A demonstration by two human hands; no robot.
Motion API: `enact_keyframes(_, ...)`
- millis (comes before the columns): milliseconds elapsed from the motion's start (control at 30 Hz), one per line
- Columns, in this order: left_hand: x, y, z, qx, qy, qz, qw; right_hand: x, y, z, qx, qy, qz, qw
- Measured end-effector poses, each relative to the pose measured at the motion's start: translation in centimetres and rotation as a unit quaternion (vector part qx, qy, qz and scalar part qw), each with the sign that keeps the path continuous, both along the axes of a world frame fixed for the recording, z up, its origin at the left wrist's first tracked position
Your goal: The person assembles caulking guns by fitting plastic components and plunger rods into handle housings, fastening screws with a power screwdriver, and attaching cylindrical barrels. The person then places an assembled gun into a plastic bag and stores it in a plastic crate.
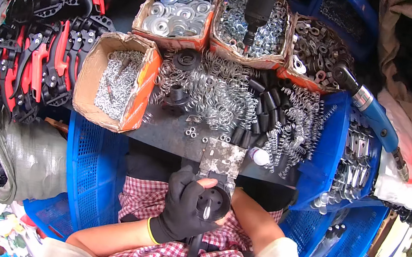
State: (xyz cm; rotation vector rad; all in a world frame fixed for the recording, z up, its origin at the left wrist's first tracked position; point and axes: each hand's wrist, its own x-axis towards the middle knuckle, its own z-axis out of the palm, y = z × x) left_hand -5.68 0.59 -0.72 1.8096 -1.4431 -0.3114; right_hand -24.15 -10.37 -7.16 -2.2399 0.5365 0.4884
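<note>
My left hand (177, 211), in a black glove with a yellow cuff, is closed around a round black plastic housing (218, 201) above my lap. A bare fingertip shows at the housing's upper edge. Out of the housing's open face a short metal pin (207, 209) sticks up. Beneath it a black handle-like piece (194, 247) hangs down; whether the two are joined cannot be told. My bare right hand (236, 199) reaches in from the right behind the housing, its fingers mostly hidden. Just beyond both hands, a worn metal plate (223, 158) projects from the bench edge.
On the bench (166, 135) lie loose springs (223, 95), black sleeves (267, 103) and nuts. Cartons of washers (179, 16), nuts and screws (117, 85) stand around them. A dark power driver (261, 3) hangs overhead; a blue driver (379, 117) is right. Red-black hand tools (35, 63) pile left.
</note>
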Motion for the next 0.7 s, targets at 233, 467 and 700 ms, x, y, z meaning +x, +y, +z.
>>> enact_keyframes(233, 4.6, -2.5, 0.4, -0.004, 0.038, -0.208, 0.977, -0.1, 0.2, 0.6, 0.024, 0.048, -0.046, 0.998)
enact_keyframes(467, 8.8, -8.7, 3.6, 0.147, 0.036, -0.582, 0.799, 7.4, -10.1, 20.6, 0.183, -0.231, 0.097, 0.951)
enact_keyframes(700, 11.2, -11.8, 3.5, 0.064, -0.022, -0.462, 0.884, 24.3, -21.0, 13.4, -0.538, -0.207, 0.133, 0.806)
